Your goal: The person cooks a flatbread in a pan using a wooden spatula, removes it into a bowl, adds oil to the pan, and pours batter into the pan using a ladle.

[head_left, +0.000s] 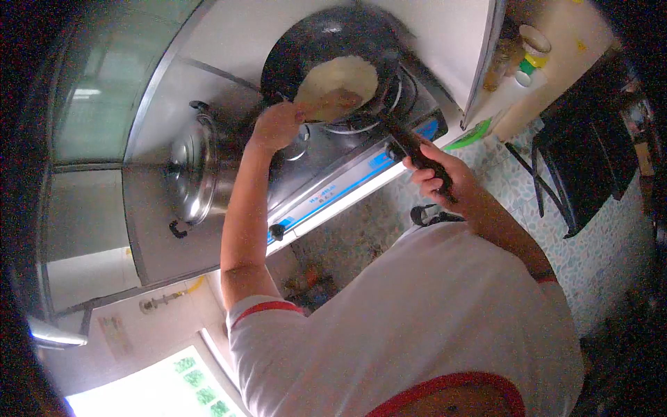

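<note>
Toward the upper centre of the frame, a pale flatbread point(353, 75) lies in a black wok point(292, 45) on the stove point(233, 215). At its lower-left edge, the left hand point(276, 126) is nearly closed, its fingers seeming to pinch the rim. Right of centre, the right hand point(445, 175) is wrapped round the wok's dark handle point(419, 151). The flatbread should be light, limp and easily torn, best taken by its edge; the wok is probably heavy and rigid, held most safely by that handle.
</note>
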Tool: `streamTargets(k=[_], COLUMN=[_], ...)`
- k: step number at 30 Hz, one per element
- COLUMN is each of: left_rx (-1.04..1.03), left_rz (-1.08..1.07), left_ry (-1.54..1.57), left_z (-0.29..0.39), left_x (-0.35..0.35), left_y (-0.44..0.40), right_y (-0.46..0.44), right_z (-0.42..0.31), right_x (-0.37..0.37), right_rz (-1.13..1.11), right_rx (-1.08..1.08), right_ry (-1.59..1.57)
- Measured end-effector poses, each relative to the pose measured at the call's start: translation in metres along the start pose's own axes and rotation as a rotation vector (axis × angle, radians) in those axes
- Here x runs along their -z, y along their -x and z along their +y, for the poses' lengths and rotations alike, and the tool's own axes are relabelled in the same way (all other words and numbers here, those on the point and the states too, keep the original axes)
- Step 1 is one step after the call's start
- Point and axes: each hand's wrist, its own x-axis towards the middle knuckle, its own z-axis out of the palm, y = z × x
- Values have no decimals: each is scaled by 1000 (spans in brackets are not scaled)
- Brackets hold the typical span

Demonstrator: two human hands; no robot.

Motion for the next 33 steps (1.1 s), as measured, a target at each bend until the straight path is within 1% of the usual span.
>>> streamTargets(k=[3,6,8,10,13,16,18,19,20,22,23,24,26,27,28,29,31,33], left_rx=[3,-50,-32,42,116,5,59,32,0,-173,-41,90,25,-7,82,81,74,-242], left_rz=[17,53,78,-4,-90,-37,131,221,311,504,340,175,175,176,92,48,-32,150], left_ry=[65,78,178,143,17,-447,-327,-276,-227,-155,-95,-34,-96,-128,-15,-44,-107,-105], left_z=[8,-15,-22,-23,-18,-28,-29,-33,-37,-48,-19,11,24,29,46,51,47,21], left_x=[5,7,22,21,25,25,24,14,3,-44,-30,-14,-26,-30,-6,10,34,43], left_y=[10,6,16,21,17,5,-11,-24,-38,-74,-79,-85,-91,-92,-80,-67,-44,-17], right_y=[-1,0,0,1,-1,-2,-2,-2,-2,1,2,1,-1,-2,-2,-2,-1,-1], right_z=[1,0,1,1,0,0,-2,-2,-1,-3,-3,-2,-1,-2,-4,-5,-2,-1], right_x=[1,-3,-3,0,1,0,-2,-2,-3,-3,-3,-3,-2,1,6,9,1,-1], right_rz=[8,4,-9,-24,-21,17,23,17,12,-48,-78,-60,-24,-39,-56,-74,-14,16], right_rx=[-10,14,21,29,25,11,13,12,7,-37,-61,-39,9,-16,-41,-70,-33,-10], right_ry=[16,40,22,64,73,23,7,12,19,-2,-14,2,36,60,83,104,61,24])
